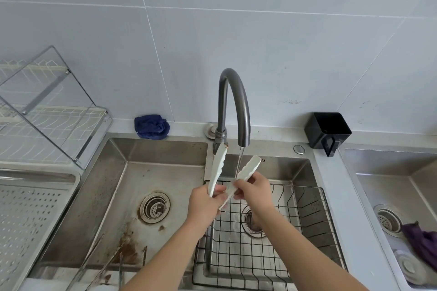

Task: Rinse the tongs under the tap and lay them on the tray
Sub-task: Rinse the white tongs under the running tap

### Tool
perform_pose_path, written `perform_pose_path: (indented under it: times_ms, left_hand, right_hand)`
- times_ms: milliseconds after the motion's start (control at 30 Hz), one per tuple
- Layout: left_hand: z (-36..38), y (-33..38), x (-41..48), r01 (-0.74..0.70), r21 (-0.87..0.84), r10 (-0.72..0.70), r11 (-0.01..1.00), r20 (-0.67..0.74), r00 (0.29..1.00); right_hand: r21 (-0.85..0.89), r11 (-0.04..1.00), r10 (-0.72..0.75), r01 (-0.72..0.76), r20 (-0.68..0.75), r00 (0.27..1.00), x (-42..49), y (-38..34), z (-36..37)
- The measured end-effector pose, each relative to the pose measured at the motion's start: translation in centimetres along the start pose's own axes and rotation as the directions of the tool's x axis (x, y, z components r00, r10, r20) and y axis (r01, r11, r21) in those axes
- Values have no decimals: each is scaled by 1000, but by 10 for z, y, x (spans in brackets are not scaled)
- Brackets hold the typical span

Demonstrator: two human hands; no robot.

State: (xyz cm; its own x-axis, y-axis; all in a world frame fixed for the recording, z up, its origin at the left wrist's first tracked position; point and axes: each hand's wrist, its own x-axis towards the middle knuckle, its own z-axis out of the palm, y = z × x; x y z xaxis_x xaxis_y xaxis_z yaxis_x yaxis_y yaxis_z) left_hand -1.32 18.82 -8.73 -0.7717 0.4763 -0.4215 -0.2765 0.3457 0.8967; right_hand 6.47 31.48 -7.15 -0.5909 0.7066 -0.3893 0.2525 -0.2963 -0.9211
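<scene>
My left hand (pixel 205 203) is curled round the joined end of a pair of white tongs (pixel 218 165), gripping them from below. My right hand (pixel 254 192) pinches the right arm of the tongs between thumb and fingers, just beside my left hand. Both hands are clamped on the tongs and hold them up above the sink, over the divider and the right basin.

The tongs stand spread in a V with scalloped tips pointing up and away from me. A thin stream of water (pixel 240 160) falls from the tap (pixel 234 101) between the two arms and meets the right arm close to my right fingers. The left tip reaches up in front of the tap's base.

Below my hands a black wire basket (pixel 307 215) sits in the right basin of a steel sink (pixel 118 172). The left basin is stained brown around its drain (pixel 155 207), with thin metal utensils (pixel 101 262) lying at its near edge.

To the left, well apart from the tongs, a perforated metal tray (pixel 28 220) rests on the tabletop (pixel 331 172), with a dish rack (pixel 47 113) behind it. A crumpled blue cloth (pixel 151 126) lies behind the sink, left of the tap. A black container (pixel 327 130) stands to the right of the tap. At far right a second sink (pixel 378 184) holds a purple cloth (pixel 423 243)
</scene>
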Motion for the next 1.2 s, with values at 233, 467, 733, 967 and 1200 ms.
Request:
perform_pose_path:
  times_ms: [233,467,733,967,1200]
  left_hand:
    - [-16,-1,-11,88,4,-88,996,105,991]
    - [-11,-21,-27,162,-105,-150,981,116,982]
    - [-10,-25,-33,246,-230,-201,942,201,959]
    - [-27,-15,-28,189,-211,-150,959,186,971]
    - [-19,-17,-32,346,-230,-258,910,339,905]
  right_hand:
    - [93,995,20,-32,124,992,-11,6,16]
    - [453,886,91,-99,40,995,5,-10,22]
    - [593,687,170,-421,432,886,10,-18,20]
    - [745,572,-32,-343,438,898,-1,-4,18]
    - [658,682,149,-320,303,941,2,-18,25]
